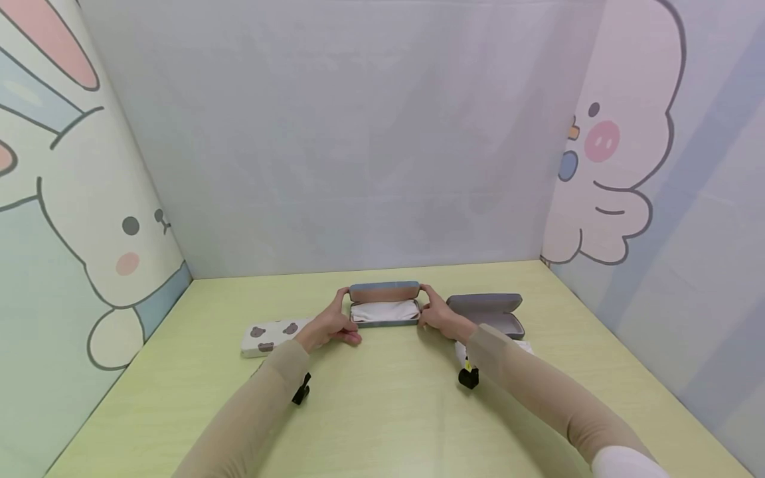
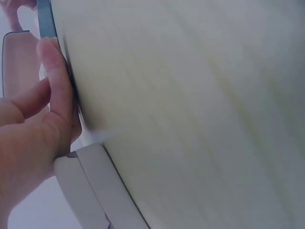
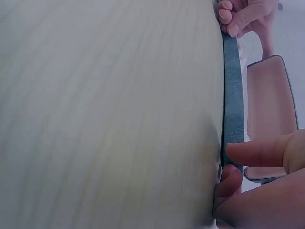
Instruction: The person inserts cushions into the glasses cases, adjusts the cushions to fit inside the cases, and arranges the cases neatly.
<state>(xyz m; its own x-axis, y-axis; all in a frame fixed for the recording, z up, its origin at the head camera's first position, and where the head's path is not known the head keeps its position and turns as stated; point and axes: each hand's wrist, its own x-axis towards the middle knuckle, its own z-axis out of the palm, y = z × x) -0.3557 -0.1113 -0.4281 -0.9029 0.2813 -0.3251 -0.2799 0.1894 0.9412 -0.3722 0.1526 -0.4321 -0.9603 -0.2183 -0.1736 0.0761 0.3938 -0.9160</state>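
Observation:
A blue glasses case (image 1: 385, 324) with a pink lining lies with its lid raised near the middle of the table. Folded white cloth (image 1: 382, 311) fills its base. At the case's left end my left hand (image 1: 331, 323) grips it, one finger reaching up to the lid. My right hand (image 1: 439, 314) holds the opposite end in the same manner. In the right wrist view, the thumb and a finger press against the blue front wall (image 3: 233, 95). Whether anything lies under the cloth is hidden.
Left of the left hand sits a closed white case (image 1: 275, 335) with brown bear prints. On the right, a grey glasses case (image 1: 484, 303) stands with its lid up, a white cloth (image 1: 526, 346) in front of it, partly behind my right sleeve. A grey wall rises behind the table.

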